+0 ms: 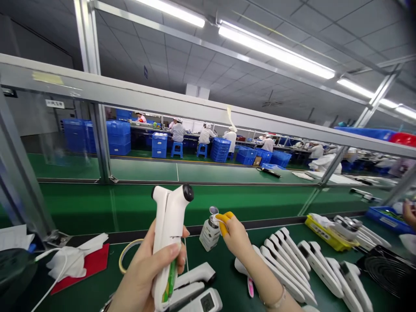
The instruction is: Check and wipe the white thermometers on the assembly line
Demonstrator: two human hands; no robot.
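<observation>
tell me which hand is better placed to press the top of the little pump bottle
Right, most likely. The right hand, with yellow cots on its fingertips, already rests on the pump bottle. The left hand is occupied gripping the white handheld device.
</observation>
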